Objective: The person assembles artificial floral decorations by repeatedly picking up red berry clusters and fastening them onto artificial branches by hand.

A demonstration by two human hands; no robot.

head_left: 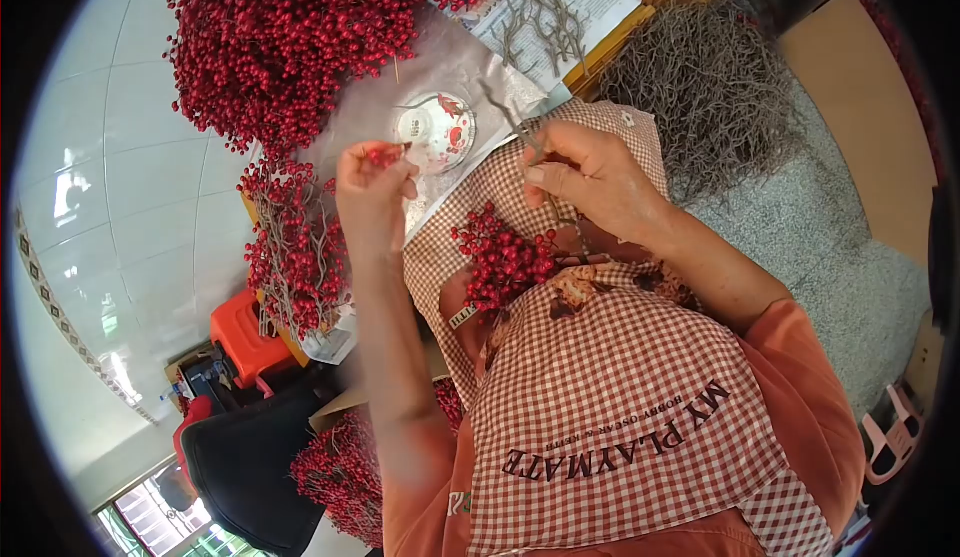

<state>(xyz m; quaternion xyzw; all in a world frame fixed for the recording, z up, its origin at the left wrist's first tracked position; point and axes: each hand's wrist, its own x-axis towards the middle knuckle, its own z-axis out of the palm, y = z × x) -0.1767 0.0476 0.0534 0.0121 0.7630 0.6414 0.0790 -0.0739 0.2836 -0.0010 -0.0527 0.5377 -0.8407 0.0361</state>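
Note:
My left hand (378, 182) is raised beside the dish, fingers pinched together on a small red berry sprig (384, 158). My right hand (590, 172) grips a thin brown twig (508, 112) between thumb and fingers; the twig slants from beyond the hand down toward my lap. A bunch of red berries (500, 260) rests on my checked apron (620, 407), below and between both hands. Just past my left hand sits a round white dish with red floral decoration (446, 135). Its contents are hard to make out.
A large heap of red berry stems (290, 42) covers the far left of the table, with more berried branches (297, 247) nearer. Bare twigs (540, 17) lie on newspaper (605, 2). A big twig pile (700, 97) stands right. A red stool (248, 335) and black chair (255, 467) are left.

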